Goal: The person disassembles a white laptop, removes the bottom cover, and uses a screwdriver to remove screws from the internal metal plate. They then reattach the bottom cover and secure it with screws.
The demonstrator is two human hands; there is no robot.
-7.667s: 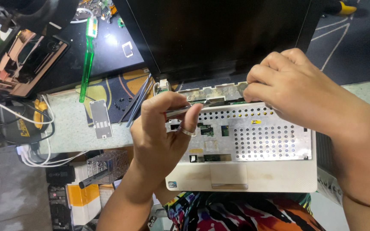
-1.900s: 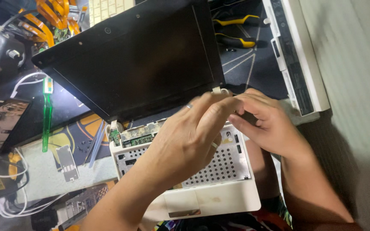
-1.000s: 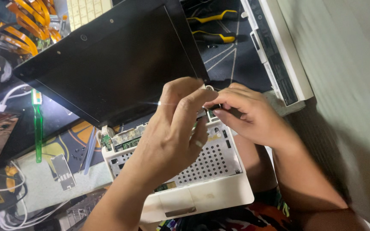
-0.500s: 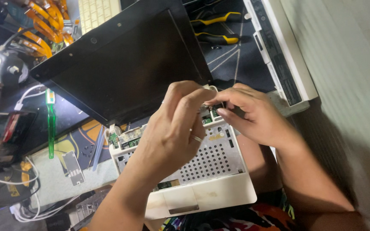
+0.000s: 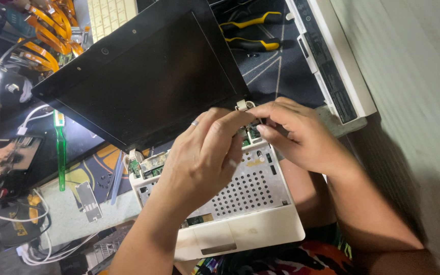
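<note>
Occupying the centre of the frame: one small white laptop (image 5: 240,229), keyboard removed, its perforated metal shield plate (image 5: 253,186) exposed above the white palm rest and touchpad at lower centre. Black screen panel (image 5: 143,76) tilted back toward the upper left, joined to the base at a hinge (image 5: 242,105) just above the fingertips. Left hand (image 5: 202,155), entering from the bottom edge, lies over the shield plate, ring on one finger, fingers curled and drawn together toward the upper right corner of the base; whether they grip anything cannot be told, as the hand covers the spot. Right hand (image 5: 296,135), entering from the lower right, meets it there, thumb and forefinger pinched close at a small part by the hinge, the part itself too small and hidden to identify. Green circuit board (image 5: 143,168) visible at the base's upper left corner. Surrounding items: yellow-handled pliers (image 5: 250,31), top centre, on a dark work mat (image 5: 276,76); long white device casing (image 5: 332,61), upper right, beside a grey wall; green plastic pry tool (image 5: 60,153), left; white cables (image 5: 36,244), lower left; orange flat cables (image 5: 47,35), upper left; pale keyboard (image 5: 110,15), top edge.
</note>
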